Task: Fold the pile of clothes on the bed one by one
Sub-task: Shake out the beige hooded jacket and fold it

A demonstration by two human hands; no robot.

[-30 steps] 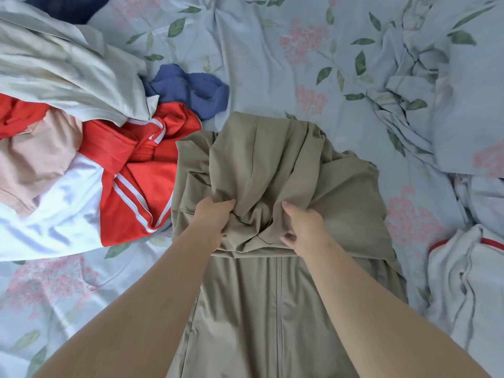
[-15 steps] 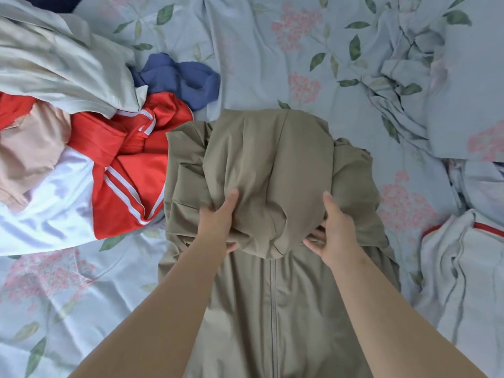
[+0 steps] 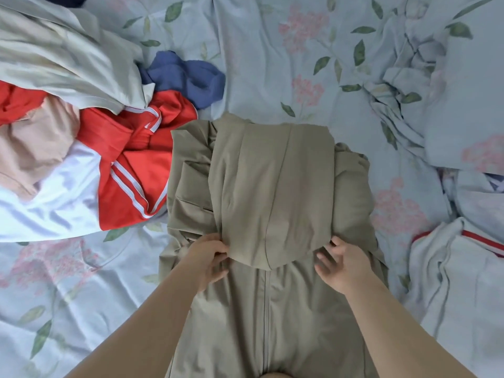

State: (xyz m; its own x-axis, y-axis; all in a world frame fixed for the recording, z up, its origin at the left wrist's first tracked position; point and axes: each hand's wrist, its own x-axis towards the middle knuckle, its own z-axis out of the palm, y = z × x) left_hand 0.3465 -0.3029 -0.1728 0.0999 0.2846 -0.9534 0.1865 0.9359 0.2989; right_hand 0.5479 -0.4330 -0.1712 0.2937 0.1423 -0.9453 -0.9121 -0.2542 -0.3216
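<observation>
Nearest, at 6 o'clock: khaki jacket (image 3: 272,309) lying zip-up on the floral bed sheet (image 3: 259,64), mid-fold. Left hand (image 3: 208,259) pinching the near-left edge of the folded-over hood flap (image 3: 272,192); right hand (image 3: 339,264) loose, fingers spread, touching the flap's near-right corner without a grip. One garment partly folded, not finished. At 3 o'clock, white garment with red trim (image 3: 458,268), crumpled rather than neatly stacked. Farther, 9 to 11 o'clock: unfolded pile (image 3: 81,132) of red, white, peach, cream and blue clothes. Judged early; most left.
</observation>
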